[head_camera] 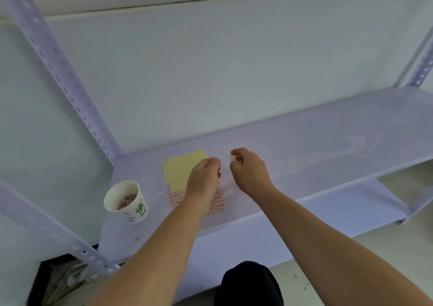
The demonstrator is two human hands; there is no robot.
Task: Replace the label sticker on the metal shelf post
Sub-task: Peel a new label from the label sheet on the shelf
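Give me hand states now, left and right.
Left hand: fingers curled over the label sheet; whether it grips anything cannot be told.
Right hand: pinched shut on a small yellowish scrap, probably a sticker.

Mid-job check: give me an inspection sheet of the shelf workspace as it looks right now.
Surface: pale metal shelf, mostly bare, faint smudges toward the right.
Job's things: label sheet lying flat, upper part peeled to yellow backing, red-bordered labels left along the lower part; perforated shelf post at the left rear, no sticker visible on it.
Clutter: paper cup left of the sheet, holding pinkish scraps.
Grippers: left hand over the sheet; right hand beside it, pinching something small and yellowish, blurred.
Cables: nothing seen.
Surroundings: plain wall behind, a lower shelf at the right, floor below.
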